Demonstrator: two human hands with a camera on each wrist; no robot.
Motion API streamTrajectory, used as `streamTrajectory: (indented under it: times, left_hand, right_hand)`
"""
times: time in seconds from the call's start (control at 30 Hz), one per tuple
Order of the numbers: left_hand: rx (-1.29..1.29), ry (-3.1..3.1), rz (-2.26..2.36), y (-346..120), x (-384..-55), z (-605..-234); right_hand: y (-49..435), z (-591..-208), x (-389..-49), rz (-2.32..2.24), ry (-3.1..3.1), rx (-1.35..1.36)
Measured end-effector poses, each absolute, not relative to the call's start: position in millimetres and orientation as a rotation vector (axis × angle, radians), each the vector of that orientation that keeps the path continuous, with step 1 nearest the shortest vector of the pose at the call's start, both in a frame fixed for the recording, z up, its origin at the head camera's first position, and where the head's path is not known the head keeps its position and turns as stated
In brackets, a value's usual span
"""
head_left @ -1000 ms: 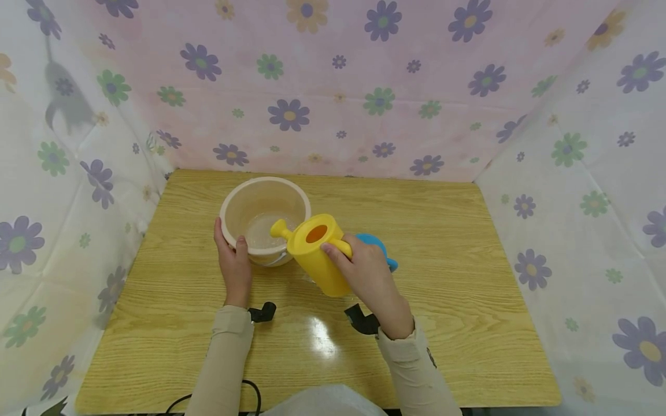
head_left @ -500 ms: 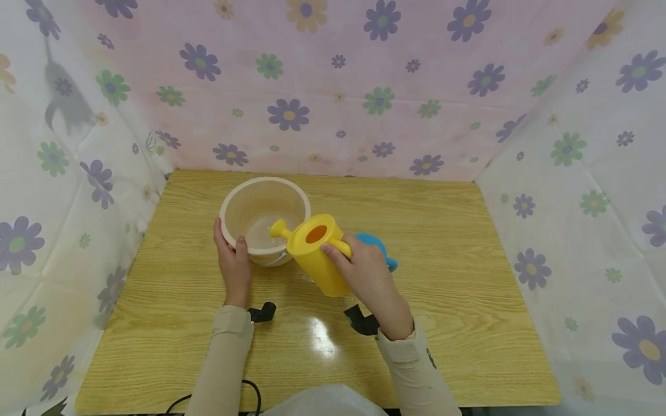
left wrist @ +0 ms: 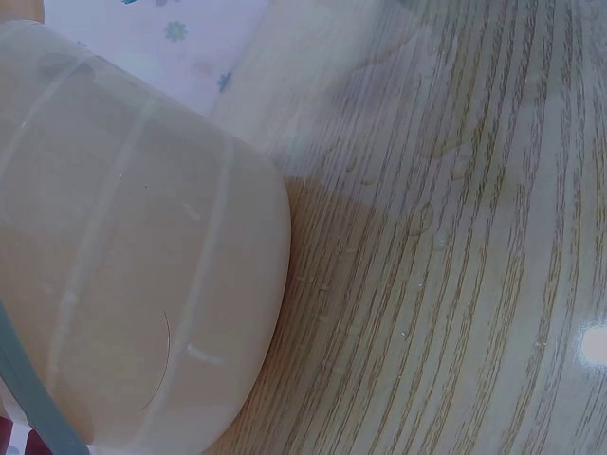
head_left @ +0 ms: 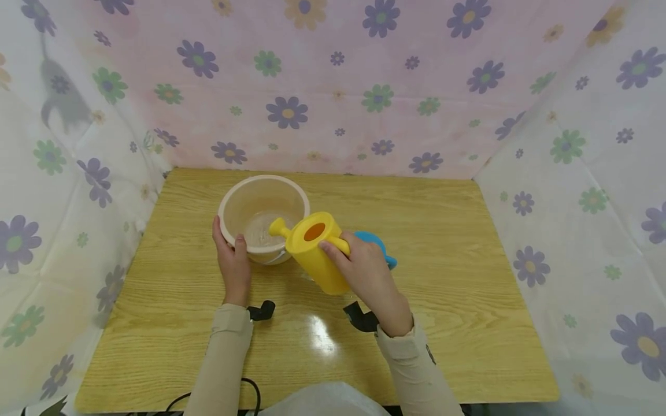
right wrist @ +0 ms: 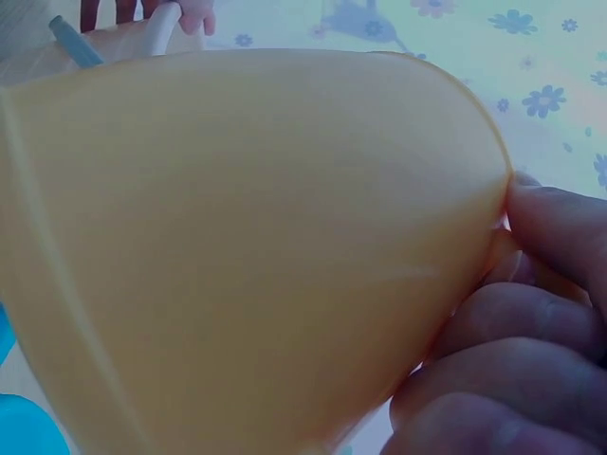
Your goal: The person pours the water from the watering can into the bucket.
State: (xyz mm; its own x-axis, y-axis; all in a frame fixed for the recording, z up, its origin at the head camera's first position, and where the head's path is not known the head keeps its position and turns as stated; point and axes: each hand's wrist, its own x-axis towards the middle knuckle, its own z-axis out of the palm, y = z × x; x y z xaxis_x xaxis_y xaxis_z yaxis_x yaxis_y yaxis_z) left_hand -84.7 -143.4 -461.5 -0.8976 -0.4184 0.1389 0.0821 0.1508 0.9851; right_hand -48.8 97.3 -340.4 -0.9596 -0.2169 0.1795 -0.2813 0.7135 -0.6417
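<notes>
A pale beige bucket (head_left: 236, 199) stands at the left of the table, with shiny, rippled water (head_left: 260, 231) at its bottom. My left hand (head_left: 234, 268) grips its near left side, thumb at the rim and fingers along the outer wall. With my right hand (head_left: 366, 274) I hold a yellow watering can (head_left: 319, 263) by its handle, fingers curled round it. The can tilts left, its spout head (head_left: 278, 227) over the bucket's right rim. Close up, the can's body (right wrist: 256, 237) fills most of the right wrist view.
A blue object with a handle (head_left: 372, 240) stands behind my right hand, partly hidden. Water drops (left wrist: 422, 218) lie on the wooden table (head_left: 442, 242) near the bucket. Flowered cloth walls (head_left: 333, 75) enclose the back and sides. A black cable (head_left: 255, 393) runs beside my left sleeve.
Hands, bucket and watering can stay almost in place. The water at the bucket's bottom looks more rippled now, and the head view has shifted very slightly.
</notes>
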Motion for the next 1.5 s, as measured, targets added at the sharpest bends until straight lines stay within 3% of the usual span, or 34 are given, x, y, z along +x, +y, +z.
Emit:
streamTrajectory:
  times: [1.5]
  left_hand:
    - [0.339,-2.055,-1.773,-152.2,-94.3,-484.8]
  right_hand:
    - [92.2,-327.1,-55.4,0.965,-2.914,0.464]
